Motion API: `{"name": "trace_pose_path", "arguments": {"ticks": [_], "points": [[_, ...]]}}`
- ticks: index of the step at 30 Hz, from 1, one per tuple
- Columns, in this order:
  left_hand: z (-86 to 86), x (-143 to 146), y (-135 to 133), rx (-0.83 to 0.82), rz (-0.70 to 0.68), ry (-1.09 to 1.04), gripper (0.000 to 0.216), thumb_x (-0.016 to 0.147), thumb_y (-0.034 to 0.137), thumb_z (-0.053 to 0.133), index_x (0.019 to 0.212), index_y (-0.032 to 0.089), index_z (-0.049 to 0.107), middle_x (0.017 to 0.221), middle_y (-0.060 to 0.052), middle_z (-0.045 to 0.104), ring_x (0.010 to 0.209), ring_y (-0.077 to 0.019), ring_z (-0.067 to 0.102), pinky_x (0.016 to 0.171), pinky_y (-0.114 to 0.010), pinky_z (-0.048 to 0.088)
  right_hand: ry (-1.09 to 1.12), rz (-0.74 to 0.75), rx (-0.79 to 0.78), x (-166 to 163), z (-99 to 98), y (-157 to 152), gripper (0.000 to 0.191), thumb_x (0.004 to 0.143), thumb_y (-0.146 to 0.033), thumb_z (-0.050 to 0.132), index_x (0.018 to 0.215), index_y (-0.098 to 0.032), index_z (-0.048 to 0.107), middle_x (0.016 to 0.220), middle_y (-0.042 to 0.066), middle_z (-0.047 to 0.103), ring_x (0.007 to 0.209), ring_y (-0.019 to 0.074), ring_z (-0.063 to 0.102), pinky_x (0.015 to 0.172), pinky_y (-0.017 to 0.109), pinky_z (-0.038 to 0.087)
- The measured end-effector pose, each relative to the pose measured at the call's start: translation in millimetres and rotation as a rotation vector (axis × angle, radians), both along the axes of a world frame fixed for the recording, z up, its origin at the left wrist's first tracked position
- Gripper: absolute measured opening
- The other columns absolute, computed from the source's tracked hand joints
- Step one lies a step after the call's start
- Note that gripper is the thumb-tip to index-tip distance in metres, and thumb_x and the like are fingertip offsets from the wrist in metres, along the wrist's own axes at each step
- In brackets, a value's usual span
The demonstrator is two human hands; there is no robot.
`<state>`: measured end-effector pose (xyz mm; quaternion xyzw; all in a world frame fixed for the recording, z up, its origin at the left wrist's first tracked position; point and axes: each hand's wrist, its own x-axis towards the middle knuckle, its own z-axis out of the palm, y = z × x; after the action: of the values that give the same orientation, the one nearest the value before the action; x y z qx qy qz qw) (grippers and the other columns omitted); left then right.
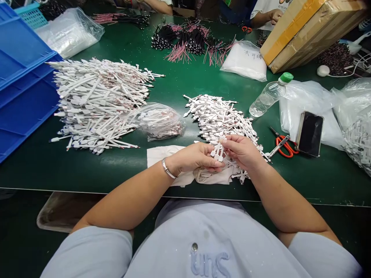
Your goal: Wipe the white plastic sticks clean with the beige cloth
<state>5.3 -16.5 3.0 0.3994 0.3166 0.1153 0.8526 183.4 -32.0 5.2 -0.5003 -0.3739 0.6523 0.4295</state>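
Note:
Close to the table's front edge, my left hand (pixel 199 156) is closed on a few short white cables with flat connector ends (pixel 217 151). My right hand (pixel 239 150) meets it from the other side, its thumb and fingers pinched on the upper ends of the same cables. Just beyond both hands spreads a loose pile of similar white cables (pixel 217 116). Under the hands lies a cream cloth (pixel 162 152), partly covered by my left hand and wrist. Several more cables lie beneath my right hand.
Left stand a large white cable heap (pixel 98 100), a bagged cable bundle (pixel 162 121) and blue crates (pixel 26 77). Right are orange-handled scissors (pixel 286 148), a phone (pixel 309 133), a bottle (pixel 268 98) and plastic bags (pixel 307 104). A carton (pixel 307 34) and other people's hands are behind.

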Motion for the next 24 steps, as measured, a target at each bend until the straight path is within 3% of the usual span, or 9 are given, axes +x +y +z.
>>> {"name": "trace_pose_path", "arguments": {"ticks": [4, 9, 13, 20, 24], "points": [[-1.3, -1.0, 1.5, -0.019, -0.025, 0.004, 0.035, 0.062, 0.02, 0.082, 0.091, 0.01, 0.065, 0.086, -0.006, 0.071, 0.078, -0.0135, 0.067, 0.076, -0.024, 0.053, -0.02, -0.016, 0.009, -0.3, 0.8, -0.2, 0.047, 0.053, -0.046, 0.087, 0.065, -0.013, 0.056, 0.053, -0.003, 0.045, 0.042, 0.0055, 0.034, 0.04, 0.016, 0.024], [-3.0, -1.6, 4.6, 0.099, -0.082, 0.084, 0.03, 0.068, 0.029, 0.078, 0.088, 0.009, 0.068, 0.082, -0.008, 0.072, 0.069, -0.012, 0.066, 0.067, -0.02, 0.053, -0.016, -0.007, 0.03, 0.2, 2.0, -1.5, 0.046, 0.052, -0.044, 0.086, 0.064, -0.013, 0.055, 0.055, -0.002, 0.047, 0.044, 0.0059, 0.035, 0.04, 0.016, 0.022], [-0.5, -1.2, 5.1, 0.098, -0.107, 0.141, 0.031, 0.069, 0.037, 0.076, 0.083, 0.01, 0.069, 0.082, -0.01, 0.073, 0.067, -0.013, 0.067, 0.062, -0.021, 0.053, 0.0, 0.003, 0.028, 0.4, 2.3, -2.2, 0.045, 0.053, -0.044, 0.086, 0.064, -0.014, 0.054, 0.056, -0.003, 0.046, 0.045, 0.0065, 0.036, 0.041, 0.017, 0.023], [2.6, -1.5, 2.5, 0.097, -0.092, 0.13, 0.032, 0.066, 0.039, 0.078, 0.079, 0.01, 0.07, 0.079, -0.009, 0.073, 0.065, -0.0118, 0.066, 0.064, -0.021, 0.053, 0.041, 0.045, -0.02, 0.1, 4.3, -1.7, 0.047, 0.053, -0.044, 0.088, 0.062, -0.014, 0.052, 0.055, -0.003, 0.045, 0.044, 0.0055, 0.033, 0.039, 0.016, 0.019], [3.0, -1.9, 3.3, 0.112, -0.063, 0.161, 0.035, 0.064, 0.041, 0.078, 0.077, 0.01, 0.07, 0.079, -0.01, 0.073, 0.065, -0.0121, 0.066, 0.064, -0.021, 0.053, 0.027, 0.102, 0.004, 4.8, 6.0, -2.9, 0.048, 0.06, -0.05, 0.086, 0.073, -0.012, 0.06, 0.062, 0.0, 0.049, 0.047, 0.0067, 0.037, 0.039, 0.016, 0.019]]}}
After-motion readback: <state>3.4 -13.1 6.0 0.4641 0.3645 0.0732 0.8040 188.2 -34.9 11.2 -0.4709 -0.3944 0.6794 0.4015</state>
